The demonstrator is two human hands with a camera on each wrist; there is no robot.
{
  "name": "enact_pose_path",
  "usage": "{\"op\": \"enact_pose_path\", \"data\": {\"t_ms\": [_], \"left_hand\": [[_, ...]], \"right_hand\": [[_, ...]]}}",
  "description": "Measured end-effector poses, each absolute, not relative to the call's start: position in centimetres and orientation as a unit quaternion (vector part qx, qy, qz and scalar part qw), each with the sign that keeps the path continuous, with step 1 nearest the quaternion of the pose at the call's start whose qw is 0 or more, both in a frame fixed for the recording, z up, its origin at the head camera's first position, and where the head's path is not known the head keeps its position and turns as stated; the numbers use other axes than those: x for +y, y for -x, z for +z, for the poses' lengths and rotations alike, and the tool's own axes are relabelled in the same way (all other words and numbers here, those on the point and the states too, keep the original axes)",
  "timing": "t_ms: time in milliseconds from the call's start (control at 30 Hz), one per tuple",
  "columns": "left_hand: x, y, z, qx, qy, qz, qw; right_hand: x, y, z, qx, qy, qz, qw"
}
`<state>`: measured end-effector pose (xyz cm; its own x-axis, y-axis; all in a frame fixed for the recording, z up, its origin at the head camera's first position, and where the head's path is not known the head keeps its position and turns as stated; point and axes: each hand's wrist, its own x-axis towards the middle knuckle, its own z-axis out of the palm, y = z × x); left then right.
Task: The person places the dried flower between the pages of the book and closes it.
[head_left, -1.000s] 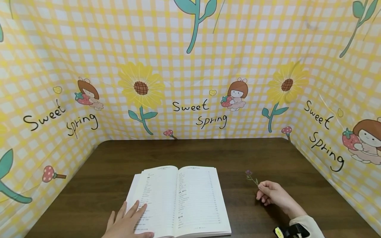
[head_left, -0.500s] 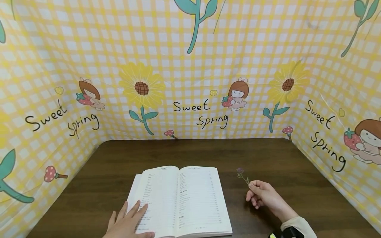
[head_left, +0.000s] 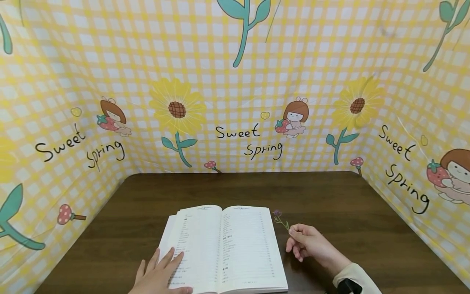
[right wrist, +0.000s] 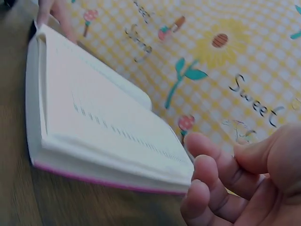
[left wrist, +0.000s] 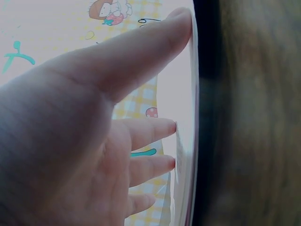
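Observation:
An open book [head_left: 246, 245] lies on the dark wooden table, its two printed pages facing up. My left hand [head_left: 159, 273] rests on the left page with fingers spread and straight; in the left wrist view its thumb [left wrist: 155, 42] and fingertips touch the paper near the book's edge. Just right of the book, my right hand [head_left: 312, 247] pinches the stem of a small purple flower [head_left: 277, 213] between thumb and forefinger. The blossom points up and left, close to the right page's edge. In the right wrist view the flower is faint against the bright cloth.
The brown table [head_left: 330, 196] reaches back to a yellow checked cloth [head_left: 235, 90] that hangs on three sides, printed with sunflowers and the words Sweet Spring. A dark wrist strap [head_left: 349, 286] sits on the right sleeve.
My right hand has moved left with the flower, from well out on the table to beside the book. The left hand and the book stay in place; the view shifts slightly.

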<state>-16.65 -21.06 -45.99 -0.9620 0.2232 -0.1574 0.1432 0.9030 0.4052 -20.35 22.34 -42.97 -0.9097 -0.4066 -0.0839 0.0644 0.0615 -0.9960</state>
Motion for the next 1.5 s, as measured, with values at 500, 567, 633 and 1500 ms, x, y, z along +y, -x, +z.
{"op": "enact_pose_path", "data": {"t_ms": [500,567,633,1500], "left_hand": [[-21.0,16.7,-46.3,0.973,-0.097,0.191,0.091],[-21.0,16.7,-46.4,0.973,-0.099,0.190,0.090],[-21.0,16.6,-46.4,0.973,-0.100,0.189,0.089],[-20.8,16.7,-45.8,0.972,-0.101,0.192,0.095]], "right_hand": [[16.7,20.6,-42.3,0.649,0.103,-0.716,0.236],[15.9,20.5,-42.3,0.638,0.095,-0.724,0.244],[15.1,20.5,-42.4,0.631,0.088,-0.728,0.253],[12.1,21.1,-44.0,0.666,0.043,-0.690,0.281]]}}
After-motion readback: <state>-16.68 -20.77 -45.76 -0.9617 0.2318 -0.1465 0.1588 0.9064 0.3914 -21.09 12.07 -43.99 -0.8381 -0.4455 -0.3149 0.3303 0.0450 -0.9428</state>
